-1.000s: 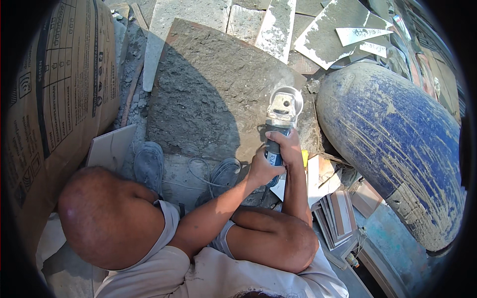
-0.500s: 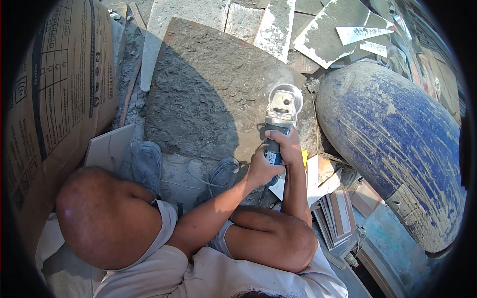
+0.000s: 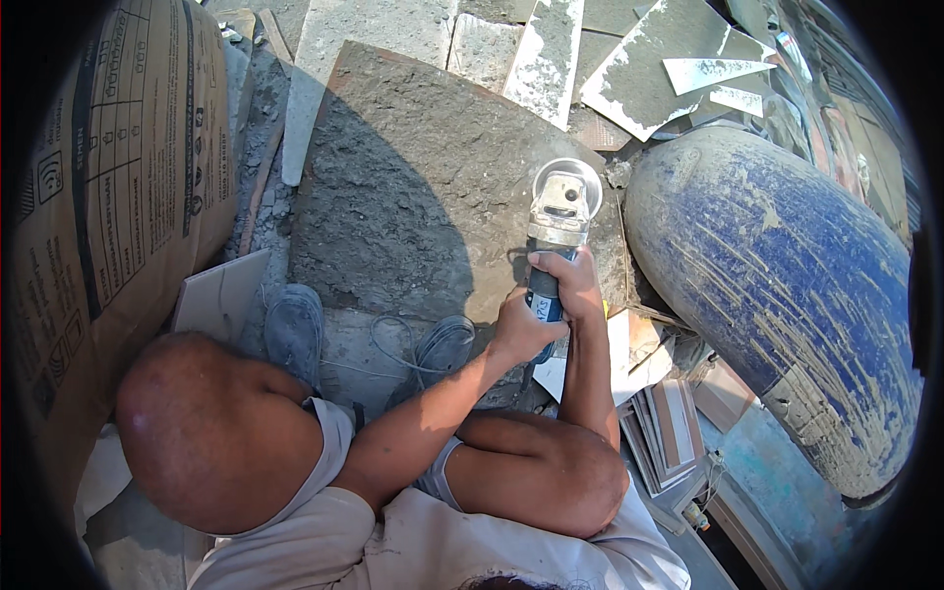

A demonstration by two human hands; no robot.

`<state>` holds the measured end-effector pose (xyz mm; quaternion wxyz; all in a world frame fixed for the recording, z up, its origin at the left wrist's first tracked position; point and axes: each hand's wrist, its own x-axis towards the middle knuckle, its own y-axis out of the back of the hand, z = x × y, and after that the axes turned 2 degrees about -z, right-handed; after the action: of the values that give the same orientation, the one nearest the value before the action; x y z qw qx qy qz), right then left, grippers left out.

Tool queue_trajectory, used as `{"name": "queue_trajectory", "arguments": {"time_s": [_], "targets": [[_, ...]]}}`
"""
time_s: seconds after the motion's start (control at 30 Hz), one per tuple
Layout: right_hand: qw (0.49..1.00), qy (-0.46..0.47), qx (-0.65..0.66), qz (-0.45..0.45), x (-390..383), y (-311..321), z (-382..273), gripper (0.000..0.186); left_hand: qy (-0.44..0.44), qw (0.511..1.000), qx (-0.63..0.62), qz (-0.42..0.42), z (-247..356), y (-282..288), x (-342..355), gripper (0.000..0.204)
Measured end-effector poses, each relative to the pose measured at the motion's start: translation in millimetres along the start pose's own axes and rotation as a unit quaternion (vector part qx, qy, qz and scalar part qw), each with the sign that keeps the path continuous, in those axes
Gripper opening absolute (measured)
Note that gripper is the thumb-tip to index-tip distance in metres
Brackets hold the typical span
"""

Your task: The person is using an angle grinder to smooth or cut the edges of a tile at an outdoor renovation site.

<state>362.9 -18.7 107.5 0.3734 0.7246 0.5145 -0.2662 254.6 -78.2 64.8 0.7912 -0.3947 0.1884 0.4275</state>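
Observation:
Both my hands are closed around an angle grinder [image 3: 559,221] with a dark blue body, a metal gear head and a round guard. My left hand [image 3: 526,329] wraps the rear of the body. My right hand [image 3: 573,280] grips farther forward, its thumb across the top. The grinder's head is over the right part of a rough grey stone slab [image 3: 393,187], near its right corner. Whether the disc touches the slab is hidden under the guard. A shadow covers the slab's left half.
A large paper cement bag [image 3: 147,147] stands at left, with a pale tile [image 3: 221,295] leaning by it. A mud-streaked blue drum [image 3: 787,285] lies at right. Broken tiles [image 3: 659,74] spread at the far side; stacked tile strips [image 3: 669,433] lie near right. A pale cord [image 3: 379,339] loops between my shoes.
The pale dust around the grinder's head has thinned. The grinder and both hands have barely moved, and my grip is the same.

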Motion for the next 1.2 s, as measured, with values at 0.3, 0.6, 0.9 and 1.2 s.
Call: {"name": "queue_trajectory", "arguments": {"time_s": [0.3, 0.6, 0.9, 1.2], "targets": [[1.000, -0.019, -0.006, -0.005, 7, -1, -7, 0.055, -0.008, 0.999, -0.048, -0.014, 6, 4, 7, 0.033], [0.998, 0.056, 0.027, -0.007, 13, 4, -6, 0.029, -0.001, 1.000, -0.027, 0.013, 10, -2, 9, 0.036], [0.999, -0.006, 0.043, 0.002, 7, 8, -3, 0.040, 0.026, 0.998, 0.064, 0.003, 13, -1, 9, 0.047], [0.998, 0.029, 0.057, -0.021, 15, 7, -16, 0.035, 0.005, 0.999, -0.038, 0.003, 18, -1, 20, 0.045]]}}
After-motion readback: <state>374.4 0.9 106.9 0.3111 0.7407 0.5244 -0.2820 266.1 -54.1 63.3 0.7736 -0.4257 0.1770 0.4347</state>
